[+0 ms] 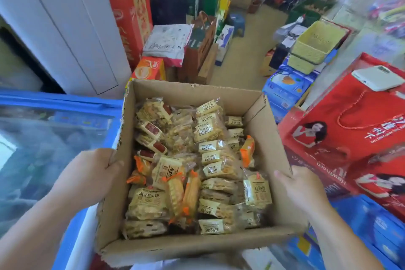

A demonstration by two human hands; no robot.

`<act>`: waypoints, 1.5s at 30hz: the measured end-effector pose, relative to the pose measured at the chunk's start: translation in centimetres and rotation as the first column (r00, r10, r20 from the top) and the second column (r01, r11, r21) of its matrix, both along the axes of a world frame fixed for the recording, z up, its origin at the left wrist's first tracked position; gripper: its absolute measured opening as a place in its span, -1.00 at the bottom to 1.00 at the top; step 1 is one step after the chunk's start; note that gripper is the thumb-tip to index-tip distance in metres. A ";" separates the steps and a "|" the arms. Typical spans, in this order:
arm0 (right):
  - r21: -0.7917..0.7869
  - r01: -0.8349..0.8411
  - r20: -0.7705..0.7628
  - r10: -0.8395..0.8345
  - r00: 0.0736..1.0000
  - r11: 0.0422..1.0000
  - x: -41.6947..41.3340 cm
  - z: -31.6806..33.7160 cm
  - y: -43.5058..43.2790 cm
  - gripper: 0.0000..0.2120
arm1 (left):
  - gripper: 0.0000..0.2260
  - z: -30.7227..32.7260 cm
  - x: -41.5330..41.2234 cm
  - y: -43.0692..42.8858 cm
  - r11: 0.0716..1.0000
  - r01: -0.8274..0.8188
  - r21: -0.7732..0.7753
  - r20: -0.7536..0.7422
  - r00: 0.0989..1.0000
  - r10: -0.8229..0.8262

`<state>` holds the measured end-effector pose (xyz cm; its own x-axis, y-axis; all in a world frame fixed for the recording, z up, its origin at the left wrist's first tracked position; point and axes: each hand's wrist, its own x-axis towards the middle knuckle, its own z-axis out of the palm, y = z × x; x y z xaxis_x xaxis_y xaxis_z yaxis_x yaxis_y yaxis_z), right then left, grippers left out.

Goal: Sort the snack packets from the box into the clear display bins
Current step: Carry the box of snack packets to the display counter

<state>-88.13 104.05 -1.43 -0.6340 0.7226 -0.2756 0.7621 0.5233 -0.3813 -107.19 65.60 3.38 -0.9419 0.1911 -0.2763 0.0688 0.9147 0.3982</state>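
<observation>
An open cardboard box (pixel 269 136) fills the middle of the view, held up in front of me. It is full of snack packets (pixel 210 131), mostly pale yellow ones, with a few orange-ended packets (pixel 188 193) near the middle. My left hand (pixel 87 173) grips the box's left wall, thumb hooked over the rim. My right hand (pixel 300 184) grips the right wall the same way. No clear display bins are in view.
A blue-framed glass-top freezer (pixel 48 138) lies at the left. Red gift boxes (pixel 350 129) are stacked at the right with a white phone (pixel 377 78) on top. Yellow woven baskets (pixel 315 47), blue cartons and more boxes line a tan floor aisle (pixel 243 63) ahead.
</observation>
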 end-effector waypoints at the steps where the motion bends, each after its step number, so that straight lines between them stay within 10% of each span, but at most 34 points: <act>1: -0.003 0.030 0.003 -0.030 1.000 1.000 -1.9 0.3 1.0 -0.60 | -0.58 0.3 -2.9 1.7 1.000 0.023 0.005 0.002 1.000 -0.023; 45: 0.009 0.513 -0.012 -0.513 0.858 0.858 -74.7 0.6 68.1 -0.56 | -0.61 0.2 -91.5 82.6 0.871 0.491 0.022 -0.110 0.867 -0.486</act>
<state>-162.84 172.14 -0.87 -0.1751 0.9492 -0.2616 0.9203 0.0634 -0.3861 -198.72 148.16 3.61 -0.7466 0.6441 -0.1667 0.5425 0.7344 0.4078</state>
